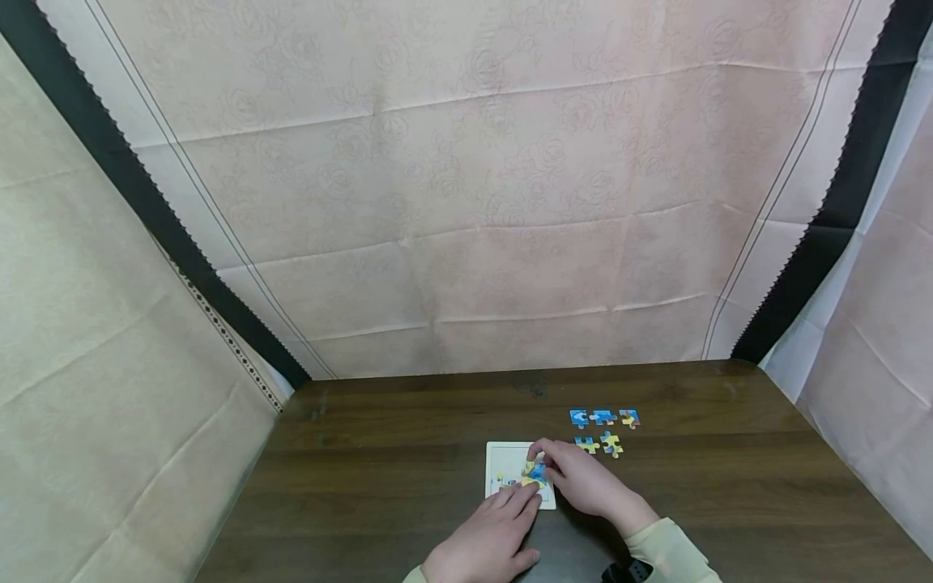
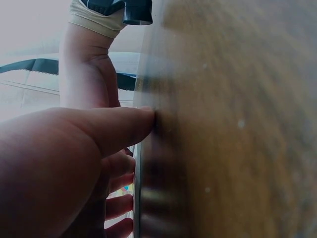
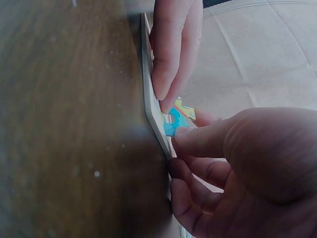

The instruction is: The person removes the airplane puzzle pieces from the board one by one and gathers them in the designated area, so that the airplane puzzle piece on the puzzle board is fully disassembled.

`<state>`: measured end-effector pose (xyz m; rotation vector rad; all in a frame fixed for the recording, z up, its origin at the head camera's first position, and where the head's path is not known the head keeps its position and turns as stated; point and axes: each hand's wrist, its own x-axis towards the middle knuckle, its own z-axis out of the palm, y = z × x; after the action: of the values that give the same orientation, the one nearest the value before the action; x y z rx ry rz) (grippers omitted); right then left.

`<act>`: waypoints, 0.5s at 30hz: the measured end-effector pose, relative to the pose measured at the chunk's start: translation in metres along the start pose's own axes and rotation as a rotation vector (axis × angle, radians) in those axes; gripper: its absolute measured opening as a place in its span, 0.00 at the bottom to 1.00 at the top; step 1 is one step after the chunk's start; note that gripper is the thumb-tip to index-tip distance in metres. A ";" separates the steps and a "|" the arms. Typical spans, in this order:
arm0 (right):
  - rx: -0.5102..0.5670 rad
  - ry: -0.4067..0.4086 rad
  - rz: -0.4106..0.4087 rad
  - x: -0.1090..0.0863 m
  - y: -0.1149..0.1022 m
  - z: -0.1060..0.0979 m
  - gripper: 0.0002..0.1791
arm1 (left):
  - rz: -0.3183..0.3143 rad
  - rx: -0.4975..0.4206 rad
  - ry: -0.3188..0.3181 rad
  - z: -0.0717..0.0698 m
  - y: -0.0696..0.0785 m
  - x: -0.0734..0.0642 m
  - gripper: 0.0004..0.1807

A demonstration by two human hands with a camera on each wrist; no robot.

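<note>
A white puzzle board (image 1: 500,455) lies flat on the table with some coloured pieces on it. My right hand (image 1: 585,481) pinches a blue and yellow jigsaw piece (image 3: 179,120) between thumb and index finger, and the piece tilts up from the board's surface. The other right fingers curl beside the board edge. My left hand (image 1: 490,536) rests its extended fingertips on the near part of the board, close to that piece. In the left wrist view, its thumb (image 2: 124,126) reaches to the tabletop. My hands cover part of the board.
Several loose jigsaw pieces (image 1: 602,417) lie in two rows on the wooden table (image 1: 379,453), beyond the board to the right. A pale patterned cloth (image 1: 510,202) hangs behind the table, with more cloth at both sides. A dark device (image 1: 628,572) sits at the right wrist.
</note>
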<state>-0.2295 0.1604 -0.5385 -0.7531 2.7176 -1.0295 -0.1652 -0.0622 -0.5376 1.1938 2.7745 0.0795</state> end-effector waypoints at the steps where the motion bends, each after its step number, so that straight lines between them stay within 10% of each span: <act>1: 0.003 -0.001 0.000 0.000 0.000 0.000 0.11 | 0.000 -0.001 -0.001 0.000 0.000 0.000 0.39; 15: 0.019 0.003 0.007 0.000 0.000 -0.001 0.11 | 0.013 0.008 0.007 0.000 0.000 -0.002 0.38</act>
<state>-0.2294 0.1612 -0.5370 -0.7394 2.7070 -1.0538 -0.1642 -0.0639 -0.5376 1.2154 2.7764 0.0739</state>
